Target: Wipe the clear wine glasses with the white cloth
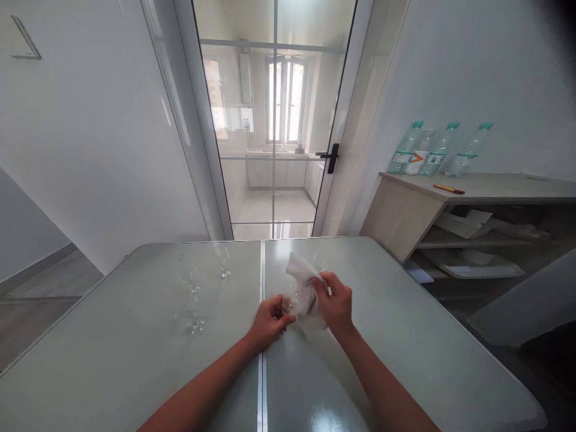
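My left hand (271,319) is closed on the base end of a clear stemmed glass (288,305), held tilted just above the table near its centre seam. A thin white cloth or tissue (302,270) is gripped in my right hand (333,301). It lies against the glass and hides much of the bowl. On the left half of the table stand a front stemmed glass (197,326), a middle one (194,288) and a rear one (224,274), all transparent and faint. Behind my right hand another clear glass (318,260) is partly covered.
The pale table (135,372) has a seam (262,384) down its middle. To the right is a wooden shelf unit (400,216) with plastic bottles (438,153) and an orange-yellow stick-like item (449,189) on top. A glazed door (272,204) with a black handle (332,158) stands beyond the table.
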The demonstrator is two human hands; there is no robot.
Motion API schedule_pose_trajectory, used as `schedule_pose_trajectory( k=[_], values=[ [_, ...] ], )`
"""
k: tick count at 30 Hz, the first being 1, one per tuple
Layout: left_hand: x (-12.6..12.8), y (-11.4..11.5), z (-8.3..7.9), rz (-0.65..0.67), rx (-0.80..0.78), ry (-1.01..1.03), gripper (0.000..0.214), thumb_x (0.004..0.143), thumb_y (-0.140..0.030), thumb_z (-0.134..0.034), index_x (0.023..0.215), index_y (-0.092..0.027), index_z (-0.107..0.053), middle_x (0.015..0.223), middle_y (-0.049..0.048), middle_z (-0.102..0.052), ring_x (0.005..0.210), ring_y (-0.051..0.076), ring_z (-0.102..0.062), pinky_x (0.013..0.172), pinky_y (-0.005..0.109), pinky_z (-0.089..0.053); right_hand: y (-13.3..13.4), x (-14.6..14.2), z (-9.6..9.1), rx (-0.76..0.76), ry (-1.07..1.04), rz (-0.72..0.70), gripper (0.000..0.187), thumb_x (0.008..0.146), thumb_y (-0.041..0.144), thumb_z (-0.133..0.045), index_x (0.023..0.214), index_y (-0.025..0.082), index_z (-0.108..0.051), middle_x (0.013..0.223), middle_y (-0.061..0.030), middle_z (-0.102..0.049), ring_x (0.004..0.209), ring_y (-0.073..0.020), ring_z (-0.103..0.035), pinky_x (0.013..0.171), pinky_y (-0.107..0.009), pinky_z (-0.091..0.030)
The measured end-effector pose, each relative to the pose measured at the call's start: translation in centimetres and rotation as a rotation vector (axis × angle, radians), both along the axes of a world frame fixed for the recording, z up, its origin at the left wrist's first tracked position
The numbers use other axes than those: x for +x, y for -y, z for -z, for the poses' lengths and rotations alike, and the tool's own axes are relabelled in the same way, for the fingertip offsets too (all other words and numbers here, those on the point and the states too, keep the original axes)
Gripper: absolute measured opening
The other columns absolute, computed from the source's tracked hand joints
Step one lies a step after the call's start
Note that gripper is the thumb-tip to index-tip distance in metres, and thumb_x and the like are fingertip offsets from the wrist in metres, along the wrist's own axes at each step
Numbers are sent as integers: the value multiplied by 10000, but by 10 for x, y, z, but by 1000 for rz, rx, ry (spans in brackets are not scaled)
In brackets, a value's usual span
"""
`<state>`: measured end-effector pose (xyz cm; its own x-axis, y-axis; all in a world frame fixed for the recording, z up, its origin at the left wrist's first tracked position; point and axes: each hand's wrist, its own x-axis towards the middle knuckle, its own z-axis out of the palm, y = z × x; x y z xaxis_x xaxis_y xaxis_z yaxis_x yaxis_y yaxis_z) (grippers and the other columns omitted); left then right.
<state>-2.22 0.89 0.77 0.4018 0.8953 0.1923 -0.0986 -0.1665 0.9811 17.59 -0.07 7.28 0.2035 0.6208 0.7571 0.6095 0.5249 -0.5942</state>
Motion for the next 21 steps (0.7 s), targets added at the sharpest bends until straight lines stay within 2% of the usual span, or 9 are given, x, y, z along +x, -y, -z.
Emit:
schedule_pose_trajectory(
  k=[2, 3, 4, 6, 9, 11, 15, 18, 21],
  values=[
    [1, 2, -2, 5, 41, -84, 377, 748, -451, -823, 769, -146, -602, 627, -52, -441, 557, 81, -414, 528, 200, -330, 3, 5, 0, 118, -84, 204, 121, 937, 291, -660, 855, 206, -635, 680, 13, -575, 588, -137, -488, 581, -265, -436],
    [1, 4, -3, 8, 64, -120, 360, 740, -431, -831, 760, -141, -617, 619, -58, -418, 564, 79, -393, 534, 202, -311, 4, 7, -1, 203, -66, 246, 112, 917, 271, -688, 837, 212, -636, 697, 0, -583, 627, -152, -511, 623, -284, -456],
    [1, 4, -4, 15, 86, -150, 341, 734, -412, -836, 757, -138, -635, 613, -61, -404, 571, 79, -379, 540, 205, -300, 5, 8, -3, 279, -23, 246, 109, 898, 246, -711, 818, 219, -641, 728, -17, -597, 683, -172, -540, 674, -309, -473],
    [0, 5, -4, 31, 116, -185, 303, 722, -378, -843, 765, -135, -668, 602, -62, -403, 576, 83, -373, 547, 211, -295, 6, 6, -6, 317, 98, 118, 105, 878, 212, -731, 799, 231, -663, 807, -48, -619, 776, -203, -576, 718, -343, -485],
    [-1, 3, -1, -28, 118, -167, 269, 726, -352, -834, 801, -136, -692, 602, -59, -432, 570, 86, -386, 552, 215, -310, 3, 1, -8, 165, 211, -182, 101, 894, 210, -710, 799, 232, -684, 879, -68, -618, 790, -201, -588, 663, -334, -480],
    [-1, 1, 1, -105, 96, -124, 262, 731, -345, -826, 810, -137, -687, 611, -55, -454, 569, 89, -400, 558, 217, -329, 0, -2, -7, 84, 244, -350, 115, 906, 214, -697, 795, 229, -671, 824, -51, -622, 743, -189, -582, 666, -342, -482],
    [-1, -1, 2, -152, 71, -111, 271, 723, -339, -827, 837, -134, -691, 637, -35, -512, 588, 106, -450, 569, 225, -364, 0, 1, -7, 3, 258, -466, 75, 959, 190, -623, 962, 244, -676, 834, -25, -706, 730, -179, -617, 811, -395, -491],
    [-2, 0, 1, -176, 106, -142, 245, 735, -332, -817, 781, -137, -677, 618, -44, -486, 570, 97, -424, 551, 220, -347, 6, 5, -15, -182, 316, -542, 225, 971, 220, -597, 1192, 259, -618, 985, -39, -731, 832, -194, -648, 909, -416, -486],
    [-2, 2, 0, -176, 177, -176, 296, 741, -337, -814, 644, -139, -617, 577, -56, -409, 559, 84, -362, 533, 214, -303, 13, 7, -26, -400, 428, -636, 440, 933, 318, -654, 1349, 263, -522, 1100, -71, -703, 1037, -252, -618, 904, -404, -495]
  ],
)
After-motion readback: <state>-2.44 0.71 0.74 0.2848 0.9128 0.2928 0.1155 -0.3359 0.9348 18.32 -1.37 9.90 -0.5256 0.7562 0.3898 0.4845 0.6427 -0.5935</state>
